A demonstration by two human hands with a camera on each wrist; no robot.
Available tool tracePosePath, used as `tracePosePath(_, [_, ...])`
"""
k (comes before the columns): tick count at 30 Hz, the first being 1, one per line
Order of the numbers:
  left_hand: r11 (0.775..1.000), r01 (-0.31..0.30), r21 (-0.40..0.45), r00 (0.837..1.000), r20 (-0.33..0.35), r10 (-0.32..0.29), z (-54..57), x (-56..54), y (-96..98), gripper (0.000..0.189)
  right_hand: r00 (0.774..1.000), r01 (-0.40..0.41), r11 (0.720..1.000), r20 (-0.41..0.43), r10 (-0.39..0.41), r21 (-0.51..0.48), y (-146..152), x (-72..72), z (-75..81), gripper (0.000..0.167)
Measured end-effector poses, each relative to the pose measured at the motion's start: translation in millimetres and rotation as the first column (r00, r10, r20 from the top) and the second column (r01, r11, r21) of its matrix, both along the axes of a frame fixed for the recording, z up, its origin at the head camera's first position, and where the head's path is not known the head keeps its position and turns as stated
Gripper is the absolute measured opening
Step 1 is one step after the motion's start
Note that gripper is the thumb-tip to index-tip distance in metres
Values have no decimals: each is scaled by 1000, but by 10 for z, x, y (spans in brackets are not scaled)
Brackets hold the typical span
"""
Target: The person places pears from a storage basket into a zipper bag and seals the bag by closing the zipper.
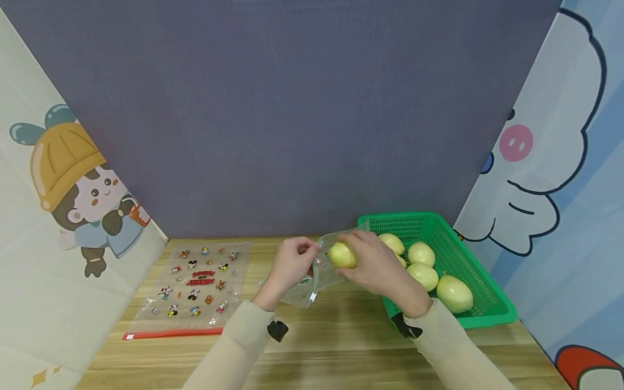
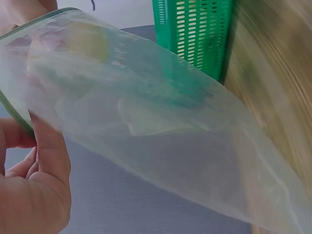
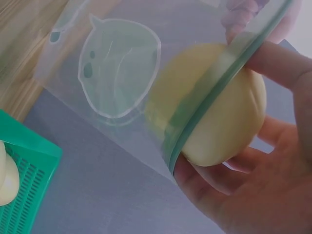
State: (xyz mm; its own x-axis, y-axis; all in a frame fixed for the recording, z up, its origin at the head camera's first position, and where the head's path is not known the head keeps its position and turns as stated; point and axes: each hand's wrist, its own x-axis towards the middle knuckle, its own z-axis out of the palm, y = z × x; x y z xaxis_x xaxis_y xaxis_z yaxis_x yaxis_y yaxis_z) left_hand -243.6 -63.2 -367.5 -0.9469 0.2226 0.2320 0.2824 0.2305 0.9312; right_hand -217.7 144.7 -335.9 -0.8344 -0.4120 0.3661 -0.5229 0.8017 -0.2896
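My right hand (image 1: 372, 264) grips a round yellow-green fruit (image 3: 214, 107), which looks like a passion fruit or small melon. In the right wrist view the fruit is partly inside the mouth of a clear zip bag (image 3: 119, 63) with a green seal strip and a pale cartoon print. My left hand (image 1: 293, 262) pinches the bag's rim on the other side, thumb against fingers. The left wrist view shows the bag's body (image 2: 161, 131) hanging slack between the hand and the tabletop, with the fruit blurred behind its film near the opening.
A green plastic basket (image 1: 492, 295) with several similar fruits (image 1: 455, 293) stands at the right. Flat on the wooden table (image 1: 341, 346) at the left lies a clear bag (image 1: 200, 287) printed with cartoon figures, its slider red. A grey panel (image 1: 273, 119) rises behind.
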Motion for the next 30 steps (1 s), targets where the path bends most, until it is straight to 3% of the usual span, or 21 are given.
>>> tracePosePath(7, [1000, -9, 5, 1000, -2, 9, 16, 11, 3, 20, 1000, 6, 1000, 10, -6, 3, 8, 4, 11, 65])
tracePosePath(12, [998, -7, 58, 999, 47, 5, -3, -1, -8, 19, 1000, 8, 1000, 14, -7, -28, 18, 18, 29, 58])
tracePosePath(16, [996, -19, 93, 998, 61, 14, -3, -12, -16, 19, 999, -10, 999, -36, 9, -49, 31, 20, 36, 50])
tracePosePath(20, [997, -19, 76, 998, 53, 15, 3, -14, -23, 19, 997, -7, 997, -74, 2, -71, 63, 21, 61, 44])
tracePosePath(30, [997, -15, 74, 997, 71, 10, 3, -5, -38, 18, 999, 31, 996, -28, -34, -83, 162, 23, 120, 44])
